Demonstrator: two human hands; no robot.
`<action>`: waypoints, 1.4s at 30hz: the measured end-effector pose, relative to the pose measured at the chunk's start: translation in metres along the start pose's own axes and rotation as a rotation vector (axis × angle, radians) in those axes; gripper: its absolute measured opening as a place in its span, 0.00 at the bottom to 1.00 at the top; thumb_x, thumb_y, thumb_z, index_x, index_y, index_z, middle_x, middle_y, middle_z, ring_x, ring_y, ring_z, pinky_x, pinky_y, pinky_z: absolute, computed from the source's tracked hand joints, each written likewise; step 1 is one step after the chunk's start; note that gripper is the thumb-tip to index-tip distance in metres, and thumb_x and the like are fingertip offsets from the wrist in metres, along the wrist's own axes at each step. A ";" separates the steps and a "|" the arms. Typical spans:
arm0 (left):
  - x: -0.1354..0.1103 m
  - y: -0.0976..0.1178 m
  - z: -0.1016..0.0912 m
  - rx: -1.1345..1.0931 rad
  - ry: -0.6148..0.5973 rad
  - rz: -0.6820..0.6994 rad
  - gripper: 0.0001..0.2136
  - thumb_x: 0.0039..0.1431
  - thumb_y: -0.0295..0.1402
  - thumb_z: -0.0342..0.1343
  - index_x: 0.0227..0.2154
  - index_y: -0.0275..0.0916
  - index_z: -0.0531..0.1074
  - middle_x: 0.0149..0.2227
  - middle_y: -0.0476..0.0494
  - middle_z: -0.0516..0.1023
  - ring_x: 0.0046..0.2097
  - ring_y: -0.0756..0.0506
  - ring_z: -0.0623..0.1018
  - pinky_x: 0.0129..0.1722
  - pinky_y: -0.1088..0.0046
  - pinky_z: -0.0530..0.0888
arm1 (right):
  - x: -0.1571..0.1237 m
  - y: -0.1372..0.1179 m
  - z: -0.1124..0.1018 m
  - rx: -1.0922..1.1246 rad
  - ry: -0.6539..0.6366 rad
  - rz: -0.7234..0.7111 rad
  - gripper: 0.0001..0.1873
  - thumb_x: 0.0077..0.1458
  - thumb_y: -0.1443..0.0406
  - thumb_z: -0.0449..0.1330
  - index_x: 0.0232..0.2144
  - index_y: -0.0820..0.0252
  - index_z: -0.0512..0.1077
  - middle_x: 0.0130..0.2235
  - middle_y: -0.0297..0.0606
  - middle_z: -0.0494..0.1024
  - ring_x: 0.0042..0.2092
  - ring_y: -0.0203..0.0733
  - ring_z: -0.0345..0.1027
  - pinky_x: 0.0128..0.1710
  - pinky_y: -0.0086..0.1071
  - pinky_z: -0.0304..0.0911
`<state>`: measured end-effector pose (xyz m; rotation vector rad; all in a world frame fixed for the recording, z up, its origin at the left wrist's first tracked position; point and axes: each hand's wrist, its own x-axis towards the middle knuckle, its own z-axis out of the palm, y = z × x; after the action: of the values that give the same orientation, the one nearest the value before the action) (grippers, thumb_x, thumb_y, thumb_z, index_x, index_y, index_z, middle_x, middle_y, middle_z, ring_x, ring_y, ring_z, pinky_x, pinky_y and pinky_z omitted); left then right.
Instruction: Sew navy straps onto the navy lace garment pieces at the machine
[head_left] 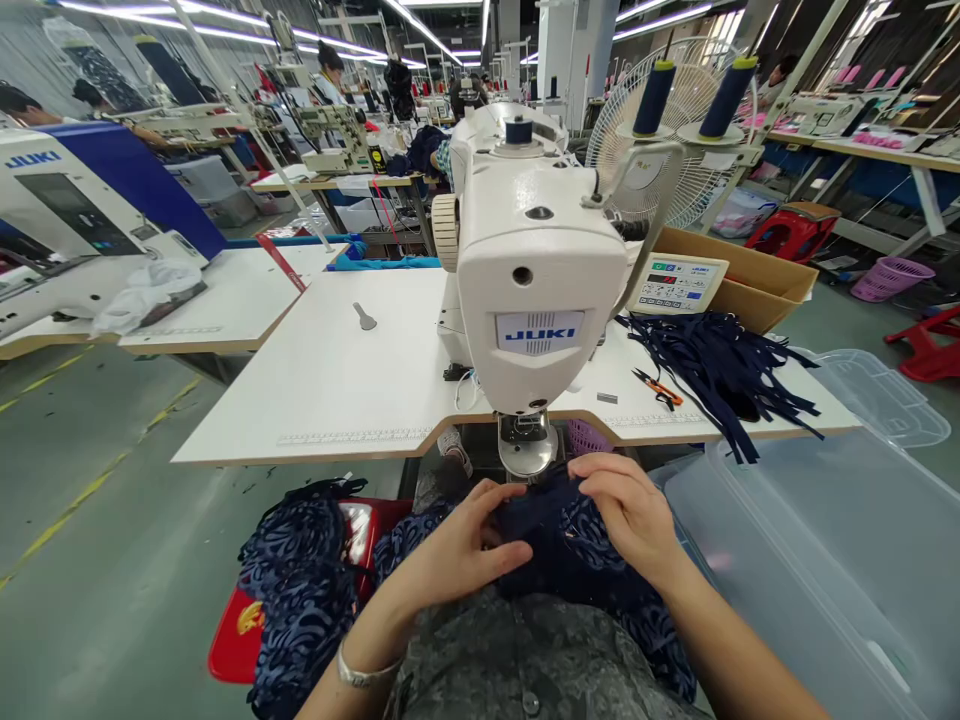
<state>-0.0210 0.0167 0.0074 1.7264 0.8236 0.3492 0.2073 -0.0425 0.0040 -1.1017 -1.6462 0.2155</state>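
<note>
Head-worn view, forward and down, close before the sewing machine (536, 260).

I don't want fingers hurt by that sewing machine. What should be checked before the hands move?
1. Both hands on the fabric: ok. The left hand and right hand hold the fabric on the lap.
2. Fingers away from the presser foot: not ok. The right fingertips lie close beside it.
3. Fabric under the foot: cannot tell. The hands hide its edge.
4. Scissors out of the way: ok. They lie on the table, apart from the hands.
5. Thread cones upright: ok.
6. Strips tidy: not ok. Some hang over the table edge.
</note>
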 end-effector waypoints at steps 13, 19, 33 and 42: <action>0.003 0.014 -0.019 0.262 0.240 0.010 0.13 0.61 0.41 0.49 0.26 0.40 0.70 0.24 0.50 0.67 0.27 0.48 0.66 0.25 0.76 0.61 | -0.006 0.023 0.015 0.012 0.228 0.171 0.07 0.62 0.69 0.51 0.38 0.52 0.67 0.42 0.39 0.74 0.45 0.44 0.70 0.45 0.44 0.68; 0.006 0.013 -0.004 -0.007 0.119 -0.006 0.12 0.61 0.40 0.51 0.33 0.38 0.74 0.30 0.48 0.74 0.33 0.47 0.72 0.32 0.76 0.67 | -0.001 0.021 0.012 -0.186 0.243 0.319 0.06 0.62 0.64 0.53 0.36 0.53 0.70 0.40 0.40 0.69 0.42 0.45 0.66 0.42 0.41 0.65; 0.012 0.020 0.033 -0.534 0.139 0.021 0.08 0.59 0.34 0.58 0.41 0.43 0.78 0.43 0.46 0.80 0.46 0.45 0.75 0.51 0.69 0.69 | -0.032 -0.028 0.015 0.294 -0.301 0.596 0.18 0.63 0.51 0.49 0.35 0.57 0.71 0.37 0.38 0.74 0.40 0.44 0.67 0.44 0.34 0.64; 0.007 0.049 0.031 -0.619 0.072 0.021 0.09 0.60 0.39 0.56 0.39 0.41 0.72 0.36 0.47 0.74 0.40 0.48 0.73 0.43 0.73 0.69 | -0.009 -0.022 -0.015 0.075 -0.308 0.556 0.16 0.63 0.55 0.51 0.41 0.57 0.73 0.37 0.36 0.79 0.36 0.41 0.72 0.38 0.29 0.65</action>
<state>0.0198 -0.0068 0.0413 1.1486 0.6576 0.6119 0.2082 -0.0670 0.0176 -1.5061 -1.5414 0.8350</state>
